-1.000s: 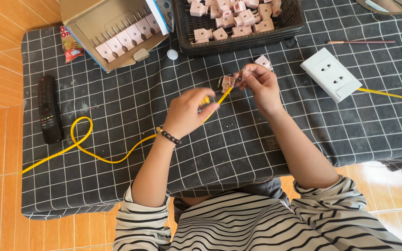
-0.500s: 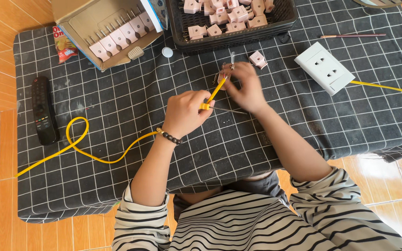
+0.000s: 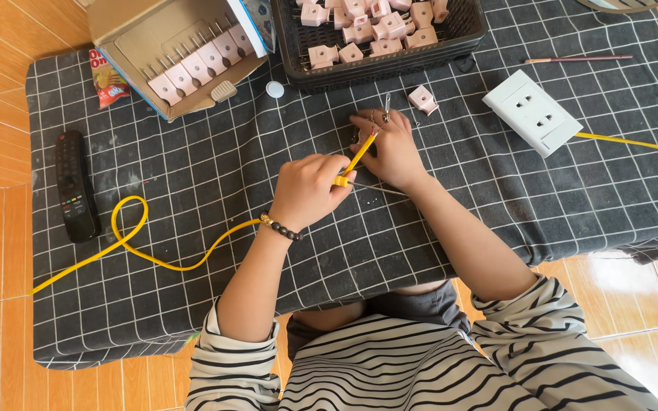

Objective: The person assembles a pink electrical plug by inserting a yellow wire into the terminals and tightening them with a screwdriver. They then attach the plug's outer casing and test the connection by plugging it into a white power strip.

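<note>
Bright even light, soft shadows, sharp

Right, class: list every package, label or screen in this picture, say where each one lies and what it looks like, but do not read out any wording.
Cardboard box: top left on the cloth, open, tan inside, blue edge, rows of pink parts in it.
Snack packet: left of the box, small, red and orange, partly under the box.
Remote: left edge of the cloth, long, black, no screen showing.
No screens or signs in view.

Small part (image 3: 359,137) under right fingers (image 3: 378,125), perhaps
</note>
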